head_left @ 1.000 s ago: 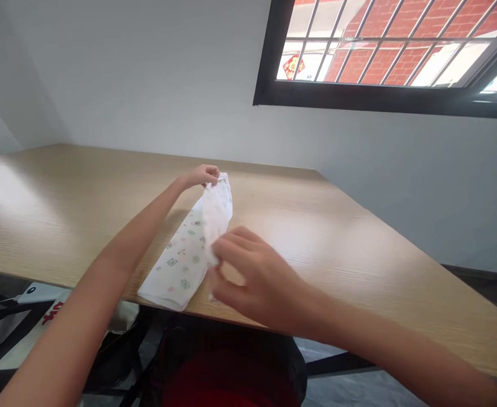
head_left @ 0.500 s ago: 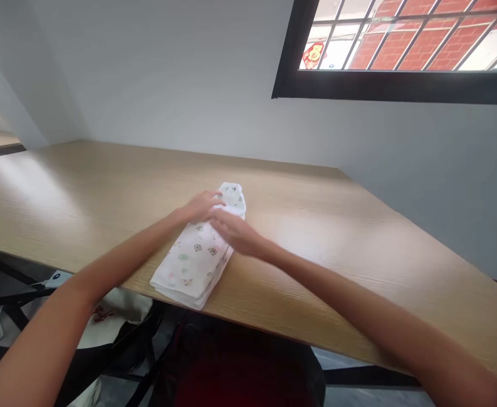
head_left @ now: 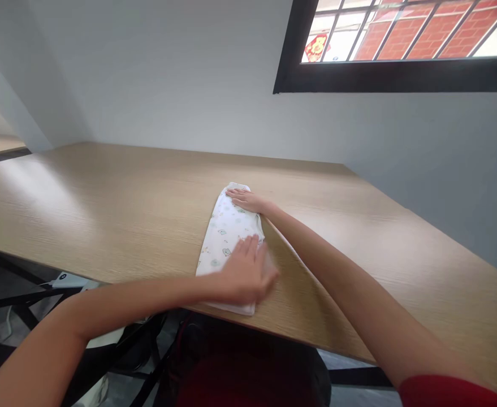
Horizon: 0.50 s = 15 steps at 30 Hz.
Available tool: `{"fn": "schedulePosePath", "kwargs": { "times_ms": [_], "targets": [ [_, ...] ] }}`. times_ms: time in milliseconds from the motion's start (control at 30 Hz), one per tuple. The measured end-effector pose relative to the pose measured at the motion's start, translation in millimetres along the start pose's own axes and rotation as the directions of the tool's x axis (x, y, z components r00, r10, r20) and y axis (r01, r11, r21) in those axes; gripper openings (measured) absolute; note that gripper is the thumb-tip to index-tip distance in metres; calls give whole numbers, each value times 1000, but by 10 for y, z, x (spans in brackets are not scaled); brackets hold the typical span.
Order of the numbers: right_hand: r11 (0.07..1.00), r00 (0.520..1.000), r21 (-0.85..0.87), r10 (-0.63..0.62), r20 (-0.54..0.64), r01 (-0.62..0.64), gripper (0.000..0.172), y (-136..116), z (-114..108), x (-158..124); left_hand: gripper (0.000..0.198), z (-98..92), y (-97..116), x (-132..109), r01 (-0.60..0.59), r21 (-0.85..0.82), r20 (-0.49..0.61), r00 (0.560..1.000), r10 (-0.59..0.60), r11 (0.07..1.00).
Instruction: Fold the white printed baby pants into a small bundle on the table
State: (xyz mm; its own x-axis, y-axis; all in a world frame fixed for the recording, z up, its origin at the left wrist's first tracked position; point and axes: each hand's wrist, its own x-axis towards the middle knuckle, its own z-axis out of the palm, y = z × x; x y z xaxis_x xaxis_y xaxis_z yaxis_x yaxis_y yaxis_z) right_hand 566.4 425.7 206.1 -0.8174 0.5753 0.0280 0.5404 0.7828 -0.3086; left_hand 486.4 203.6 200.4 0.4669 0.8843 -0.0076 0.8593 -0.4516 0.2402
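Wooden surface (head_left: 104, 209) below window (head_left: 401, 45); left hand (head_left: 246, 274) and right hand (head_left: 246, 199) lie flat, fingers extended, on folded cloth (head_left: 227, 234).

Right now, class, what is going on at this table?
A person presses both hands flat on a folded white patterned cloth lying on a wooden table near its front edge. The left hand covers the near end of the cloth, and the right hand rests on the far end. The cloth lies in a long narrow strip. A window shows a brick wall outside.
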Motion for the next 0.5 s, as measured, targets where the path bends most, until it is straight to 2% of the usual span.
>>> {"fn": "schedulePosePath", "kwargs": {
  "times_ms": [33,133,233,300,400,467,500],
  "targets": [
    [1000,1000,-14,-8,-3,8,47,22,-6,-3,74,25,137,-203,-56,-33,55,997,58,998],
    [999,1000,-50,-19,-6,18,44,-37,-36,-20,81,-5,369,-686,-194,-12,81,978,194,981],
    [997,999,-79,-28,-20,26,36,-316,-69,-159,64,-227,346,-842,-287,84,70,957,281,954],
    [995,999,-91,-51,-16,50,29,-616,-63,-391,47,-448,254,-822,-214,200,90,976,199,956],
    [988,992,-86,-123,20,124,22,-1136,24,-932,54,-719,92,-761,-50,421,134,991,-7,906],
    [982,985,-86,-169,28,170,22,-1440,141,-1333,59,-758,7,-736,-77,460,204,979,-21,884],
    [976,982,-109,-189,-17,186,24,-1559,214,-1517,60,-721,-20,-729,-119,452,239,971,9,884]
  ]
}}
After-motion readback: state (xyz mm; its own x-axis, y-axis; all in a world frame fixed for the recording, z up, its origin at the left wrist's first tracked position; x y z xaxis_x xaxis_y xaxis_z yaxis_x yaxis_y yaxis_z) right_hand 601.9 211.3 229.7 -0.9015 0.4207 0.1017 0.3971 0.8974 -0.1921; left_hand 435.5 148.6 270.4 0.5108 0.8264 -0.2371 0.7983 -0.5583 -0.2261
